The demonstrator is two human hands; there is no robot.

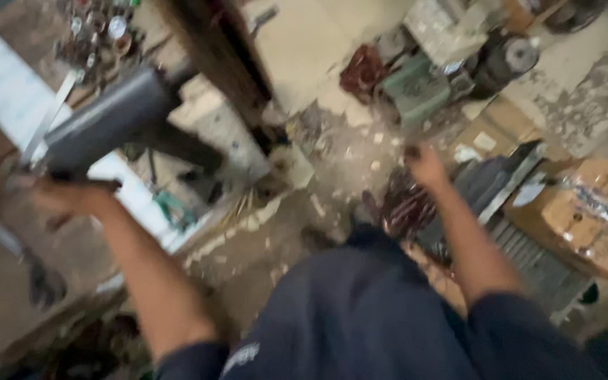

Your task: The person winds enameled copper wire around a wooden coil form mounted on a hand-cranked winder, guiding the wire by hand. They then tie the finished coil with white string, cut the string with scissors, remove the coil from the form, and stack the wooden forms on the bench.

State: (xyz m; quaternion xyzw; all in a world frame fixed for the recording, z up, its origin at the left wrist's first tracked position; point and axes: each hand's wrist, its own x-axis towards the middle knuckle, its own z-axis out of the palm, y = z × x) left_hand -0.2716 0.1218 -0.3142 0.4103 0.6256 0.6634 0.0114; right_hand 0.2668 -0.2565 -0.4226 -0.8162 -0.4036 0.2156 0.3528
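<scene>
Cardboard boxes [585,211] beside right hand [425,165].

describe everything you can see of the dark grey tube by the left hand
The dark grey tube looks like a smooth, round length of metal or plastic pipe; blur hides the finer detail. It lies tilted, its lower end at the left near the left hand and its upper end rising to the right toward a dark wooden post. The hand sits just under its lower end and seems to grip it, though the fingers are too blurred to be sure. It hangs over a cluttered workbench.
</scene>
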